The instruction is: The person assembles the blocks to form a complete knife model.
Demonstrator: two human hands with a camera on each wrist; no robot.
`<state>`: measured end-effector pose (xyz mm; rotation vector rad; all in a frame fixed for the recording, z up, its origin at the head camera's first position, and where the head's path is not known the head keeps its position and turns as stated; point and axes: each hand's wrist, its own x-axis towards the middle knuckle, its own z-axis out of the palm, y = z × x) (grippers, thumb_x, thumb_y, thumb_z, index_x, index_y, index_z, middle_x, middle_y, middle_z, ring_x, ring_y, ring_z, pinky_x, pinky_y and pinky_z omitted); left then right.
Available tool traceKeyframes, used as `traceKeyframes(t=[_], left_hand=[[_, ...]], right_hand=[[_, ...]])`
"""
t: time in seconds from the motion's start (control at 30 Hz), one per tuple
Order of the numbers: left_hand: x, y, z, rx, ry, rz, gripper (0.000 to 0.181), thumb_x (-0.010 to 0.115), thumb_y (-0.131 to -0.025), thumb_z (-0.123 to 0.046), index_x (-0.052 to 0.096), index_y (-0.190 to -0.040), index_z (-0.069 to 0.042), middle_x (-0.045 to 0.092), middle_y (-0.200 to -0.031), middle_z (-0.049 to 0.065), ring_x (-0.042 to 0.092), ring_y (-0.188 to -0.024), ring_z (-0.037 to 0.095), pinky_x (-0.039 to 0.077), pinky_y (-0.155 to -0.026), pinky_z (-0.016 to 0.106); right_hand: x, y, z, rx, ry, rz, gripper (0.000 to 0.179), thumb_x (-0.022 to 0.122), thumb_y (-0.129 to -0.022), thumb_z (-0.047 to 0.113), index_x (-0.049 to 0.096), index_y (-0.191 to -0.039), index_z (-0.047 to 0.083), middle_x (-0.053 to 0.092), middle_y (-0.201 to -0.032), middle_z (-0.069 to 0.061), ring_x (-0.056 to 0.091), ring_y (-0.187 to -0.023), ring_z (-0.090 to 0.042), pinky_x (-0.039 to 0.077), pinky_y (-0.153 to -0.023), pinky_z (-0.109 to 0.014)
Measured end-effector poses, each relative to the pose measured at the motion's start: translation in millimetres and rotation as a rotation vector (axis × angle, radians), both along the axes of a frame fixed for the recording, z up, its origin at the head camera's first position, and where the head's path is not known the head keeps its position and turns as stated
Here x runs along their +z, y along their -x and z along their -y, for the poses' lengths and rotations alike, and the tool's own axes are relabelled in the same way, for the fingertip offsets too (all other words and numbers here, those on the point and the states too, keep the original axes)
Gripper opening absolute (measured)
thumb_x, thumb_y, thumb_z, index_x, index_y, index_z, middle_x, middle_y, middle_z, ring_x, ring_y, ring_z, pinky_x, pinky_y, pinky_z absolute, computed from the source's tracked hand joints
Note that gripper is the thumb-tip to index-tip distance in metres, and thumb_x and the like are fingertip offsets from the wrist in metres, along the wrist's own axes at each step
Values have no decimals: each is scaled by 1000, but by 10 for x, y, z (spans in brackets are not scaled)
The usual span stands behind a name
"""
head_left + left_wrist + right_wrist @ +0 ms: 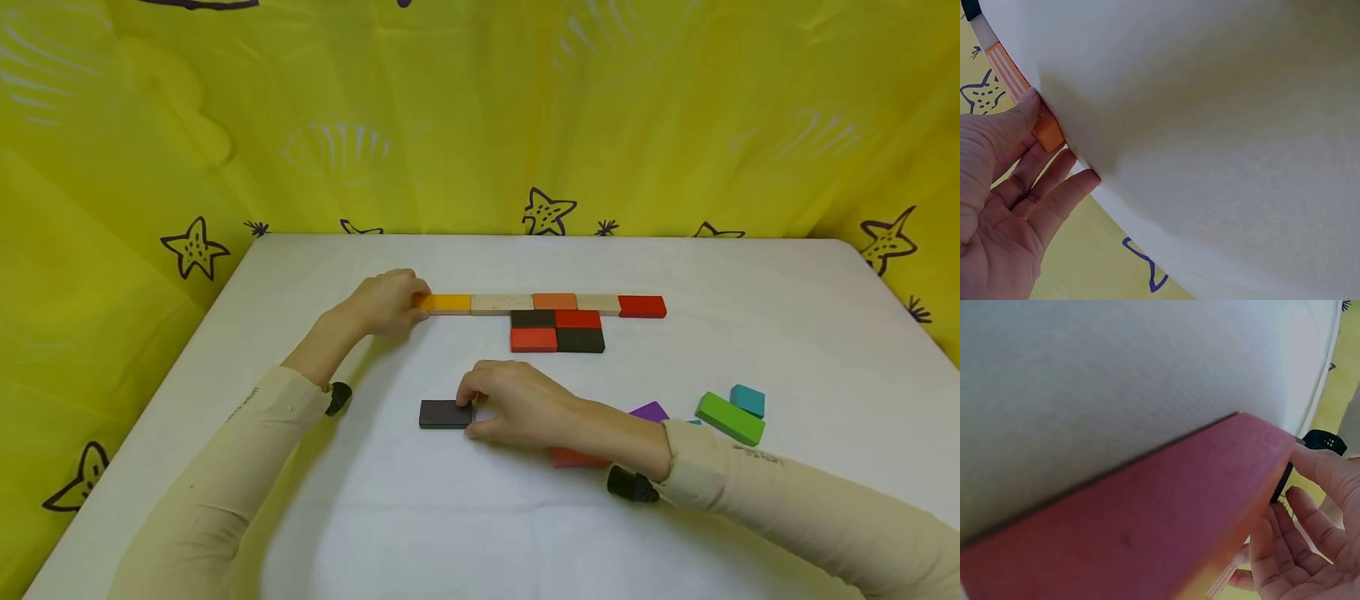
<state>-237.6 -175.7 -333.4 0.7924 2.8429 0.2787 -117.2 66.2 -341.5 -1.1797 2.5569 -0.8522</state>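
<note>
My left hand (381, 304) is at the left end of a row of flat blocks and pinches the yellow-orange block (450, 304). In the left wrist view the thumb lies on this orange block (1050, 131), with fingers behind it. Nearer the front, my right hand (528, 408) grips the right end of a black block (442, 414) between thumb and fingers; the block lies on the white table. Further along the row come a long pale wood block (501, 304), an orange block (555, 301), a shorter pale block (597, 304) and a red block (642, 307).
Black and red blocks (534, 340) form a checkered group touching the row's front. A red block (577, 457) and a purple block (649, 411) are partly hidden by the right forearm. Green (731, 418) and teal (748, 400) blocks lie at the right. Yellow cloth hangs behind the table.
</note>
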Motion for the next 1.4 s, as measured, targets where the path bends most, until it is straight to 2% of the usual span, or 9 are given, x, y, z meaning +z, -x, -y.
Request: traceKeyframes(t=[0.4,0.57,0.73,1.0,1.4], left_hand=[[-13,9,17,9,8,0,30,71,-96,-16,69,-122,0,64,-109,15,58,-93,29,51,-80,47],[-21,-5,23,16,13,4,32,71,-96,-16,69,-124,0,64,-110,15,58,-95,30,51,-82,48],[-29,-6,27,12,13,-1,31,72,-96,-15,69,-122,0,63,-109,15,58,-94,30,51,-82,47],[-39,11,5,8,14,4,31,72,-96,-16,69,-123,0,64,-109,14,58,-94,29,51,-82,46],[-23,12,-5,9,16,7,32,72,-96,-16,69,-124,0,64,-110,15,58,-95,30,52,-82,46]], right_hand=[[-20,-8,27,-11,-11,36,18,78,-86,9,71,-102,9,66,-95,2,59,-86,-15,50,-82,-27],[-14,-10,11,-10,5,46,19,73,-82,4,69,-101,8,62,-89,1,57,-82,-14,48,-76,-24],[-11,-2,-15,-20,26,63,20,71,-80,2,68,-99,7,63,-91,1,59,-80,-12,50,-75,-23],[-26,22,-134,-65,65,84,21,74,-80,1,68,-99,7,66,-95,2,64,-81,-8,53,-76,-22],[31,41,-443,-183,74,111,22,76,-80,3,67,-99,11,68,-95,7,67,-85,-5,55,-81,-29]])
